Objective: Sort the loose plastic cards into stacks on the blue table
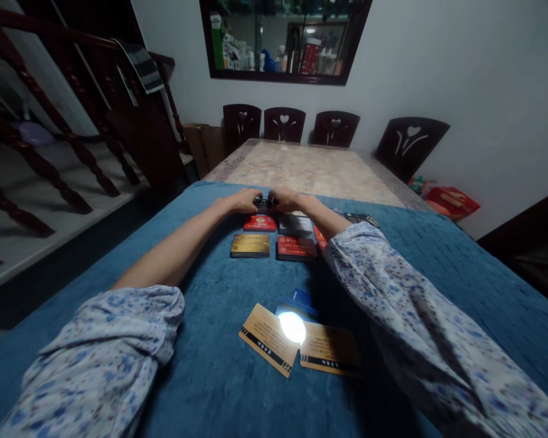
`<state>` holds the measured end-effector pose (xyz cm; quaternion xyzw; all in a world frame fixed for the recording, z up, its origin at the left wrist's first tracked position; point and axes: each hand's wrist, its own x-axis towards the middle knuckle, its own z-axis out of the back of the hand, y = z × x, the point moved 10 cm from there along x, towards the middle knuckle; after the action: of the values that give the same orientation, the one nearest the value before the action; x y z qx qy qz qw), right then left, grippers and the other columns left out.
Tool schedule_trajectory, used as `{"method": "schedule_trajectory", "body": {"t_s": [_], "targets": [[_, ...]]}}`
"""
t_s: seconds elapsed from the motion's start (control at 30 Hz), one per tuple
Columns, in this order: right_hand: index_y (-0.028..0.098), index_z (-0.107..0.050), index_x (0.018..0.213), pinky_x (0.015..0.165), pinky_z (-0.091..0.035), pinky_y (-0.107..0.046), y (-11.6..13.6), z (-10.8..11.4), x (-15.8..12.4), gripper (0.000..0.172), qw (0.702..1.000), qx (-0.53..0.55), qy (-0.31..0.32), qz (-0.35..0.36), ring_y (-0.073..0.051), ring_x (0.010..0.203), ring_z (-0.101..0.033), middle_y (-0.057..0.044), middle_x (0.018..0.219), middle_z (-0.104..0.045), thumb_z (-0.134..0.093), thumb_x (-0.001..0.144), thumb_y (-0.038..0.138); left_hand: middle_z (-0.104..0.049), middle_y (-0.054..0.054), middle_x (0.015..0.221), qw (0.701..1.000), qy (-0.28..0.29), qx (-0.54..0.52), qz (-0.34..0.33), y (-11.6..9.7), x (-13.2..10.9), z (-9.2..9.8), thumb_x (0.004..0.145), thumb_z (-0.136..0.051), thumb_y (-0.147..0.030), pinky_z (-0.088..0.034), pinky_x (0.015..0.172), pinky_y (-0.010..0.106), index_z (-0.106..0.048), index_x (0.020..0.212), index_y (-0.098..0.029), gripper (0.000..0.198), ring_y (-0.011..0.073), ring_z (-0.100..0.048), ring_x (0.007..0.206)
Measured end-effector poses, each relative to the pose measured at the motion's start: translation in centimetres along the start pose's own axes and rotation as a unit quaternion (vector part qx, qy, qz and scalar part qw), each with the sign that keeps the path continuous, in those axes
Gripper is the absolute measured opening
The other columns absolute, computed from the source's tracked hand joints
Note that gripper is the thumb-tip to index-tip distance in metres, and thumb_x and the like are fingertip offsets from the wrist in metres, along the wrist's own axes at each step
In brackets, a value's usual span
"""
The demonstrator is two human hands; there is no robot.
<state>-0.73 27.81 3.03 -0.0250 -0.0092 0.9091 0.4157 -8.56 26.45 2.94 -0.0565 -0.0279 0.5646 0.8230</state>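
At the far side of the card stacks, my left hand (245, 199) and my right hand (286, 198) grip a black card stack (263, 205) from its two ends, fingers bent around it. Just in front lie a bright red stack (259, 224) and a silver-grey stack (295, 225). Nearer to me are a gold stack (250, 245) and a dark red stack (296, 248). My right forearm partly hides an orange-red card (319, 238). Closer still, two loose yellow cards (265, 336) and a blue card (301, 298) overlap, with a bright glare between them.
A blue cloth (210, 365) covers the near part of the marble-patterned table (296, 161). Another dark card (361, 218) lies beyond my right sleeve. Dark chairs (284, 125) stand behind. A wooden railing (50, 121) runs at left, and a red bag (452, 202) is at right.
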Motion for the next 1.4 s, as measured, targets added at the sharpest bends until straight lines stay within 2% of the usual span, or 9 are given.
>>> {"method": "schedule_trajectory", "body": {"t_s": [0.13,0.33,0.77,1.0,1.17,1.3,1.4], "targets": [[0.018,-0.073,0.124,0.088,-0.051,-0.024,0.5,0.3,-0.1,0.041,0.999,-0.041,0.008,0.006,-0.024,0.113,-0.069,-0.01,0.12,-0.076,-0.07,0.083,0.019,-0.074,0.007,0.119,1.0,0.013,0.012,0.004,-0.1,0.0,-0.1,0.071,-0.062,-0.015,-0.052,0.096,0.03,-0.066,0.127,-0.019,0.056,0.0252,-0.067,0.11],[0.015,-0.071,0.127,0.087,-0.053,-0.028,0.8,0.5,-0.6,0.044,1.0,-0.028,0.006,0.013,-0.027,0.112,-0.069,-0.015,0.121,-0.074,-0.067,0.083,0.017,-0.077,0.01,0.106,1.0,0.024,0.017,-0.007,-0.6,-0.3,-0.4,0.069,-0.058,-0.011,-0.054,0.088,0.031,-0.071,0.114,-0.015,0.047,0.0274,-0.07,0.1],[0.015,-0.067,0.131,0.085,-0.05,-0.026,0.7,0.3,-1.3,0.043,1.0,-0.022,0.002,0.023,-0.024,0.11,-0.07,-0.014,0.122,-0.074,-0.064,0.089,0.023,-0.074,0.01,0.12,0.999,-0.008,-0.017,-0.029,0.2,-0.3,-0.4,0.069,-0.059,-0.018,-0.053,0.098,0.035,-0.067,0.122,-0.013,0.055,0.0296,-0.067,0.111],[0.015,-0.063,0.137,0.089,-0.049,-0.03,0.0,1.2,-1.5,0.05,0.999,-0.014,-0.016,0.025,-0.025,0.109,-0.068,-0.015,0.122,-0.073,-0.067,0.089,0.028,-0.07,0.012,0.128,0.999,-0.021,-0.009,-0.044,0.6,-0.2,-0.6,0.072,-0.06,-0.02,-0.05,0.105,0.039,-0.061,0.131,-0.012,0.059,0.0296,-0.064,0.117],[0.011,-0.063,0.136,0.087,-0.047,-0.029,0.3,2.3,-2.8,0.047,0.999,-0.022,-0.03,0.035,-0.023,0.103,-0.067,-0.016,0.12,-0.072,-0.064,0.091,0.026,-0.069,0.011,0.125,0.996,-0.063,-0.013,-0.054,1.0,-0.8,-0.2,0.075,-0.061,-0.022,-0.048,0.107,0.039,-0.062,0.129,-0.014,0.054,0.0288,-0.061,0.12],[0.013,-0.073,0.12,0.082,-0.045,-0.026,0.8,3.2,-4.0,0.032,0.997,-0.024,-0.055,0.039,-0.02,0.097,-0.066,-0.014,0.115,-0.071,-0.06,0.092,0.02,-0.069,0.009,0.116,0.991,-0.115,-0.034,-0.059,1.2,-1.6,0.5,0.078,-0.06,-0.02,-0.05,0.104,0.038,-0.065,0.123,-0.015,0.046,0.0256,-0.063,0.11],[0.014,-0.077,0.11,0.078,-0.042,-0.026,1.3,3.6,-4.6,0.027,0.996,-0.028,-0.074,0.042,-0.019,0.094,-0.065,-0.013,0.11,-0.072,-0.056,0.091,0.015,-0.067,0.009,0.11,0.985,-0.148,-0.052,-0.076,0.6,-2.5,0.9,0.081,-0.058,-0.017,-0.051,0.1,0.037,-0.07,0.113,-0.016,0.034,0.023,-0.064,0.102]]}}
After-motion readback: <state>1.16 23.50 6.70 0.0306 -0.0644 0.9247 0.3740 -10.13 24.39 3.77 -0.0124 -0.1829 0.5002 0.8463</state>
